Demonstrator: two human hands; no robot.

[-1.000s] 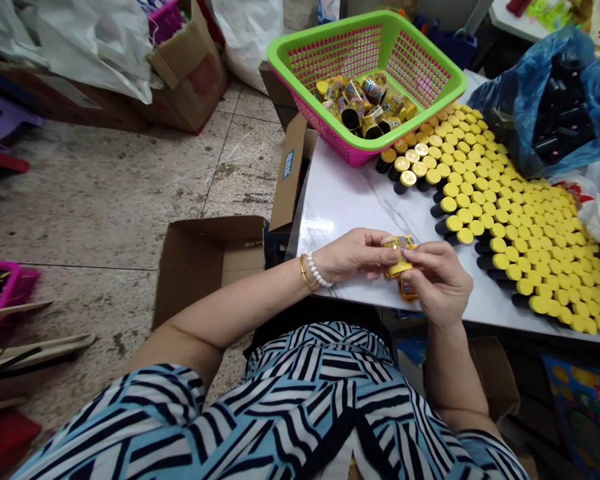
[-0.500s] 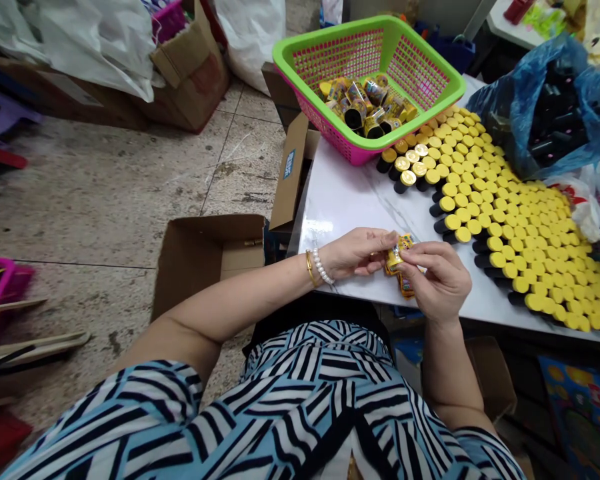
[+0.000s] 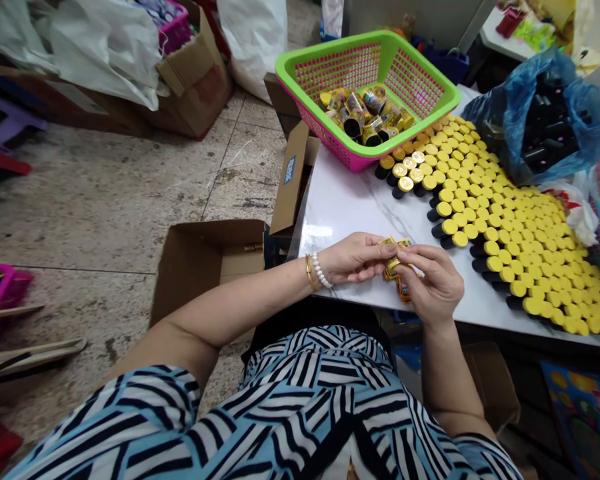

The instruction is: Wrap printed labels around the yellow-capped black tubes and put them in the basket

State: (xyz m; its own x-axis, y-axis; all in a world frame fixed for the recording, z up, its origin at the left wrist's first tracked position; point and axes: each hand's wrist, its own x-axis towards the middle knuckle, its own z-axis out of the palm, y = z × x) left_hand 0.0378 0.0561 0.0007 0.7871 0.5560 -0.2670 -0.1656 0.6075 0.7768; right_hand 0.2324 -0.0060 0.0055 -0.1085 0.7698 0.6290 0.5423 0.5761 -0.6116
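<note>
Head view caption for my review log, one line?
Left hand and right hand hold a small yellow printed packet over a marble table, beside rows of yellow-capped black bottles.

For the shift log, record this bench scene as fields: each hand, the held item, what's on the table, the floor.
left hand: pinching the held item
right hand: pinching the same item
held item: small yellow printed wrapper
table: white marble-look table
on table: black tubes with yellow caps, packed closely; green-and-pink plastic basket holding printed gold-yellow cylinders
beside tubes: blue plastic bag of black items
floor: open cardboard box
</note>
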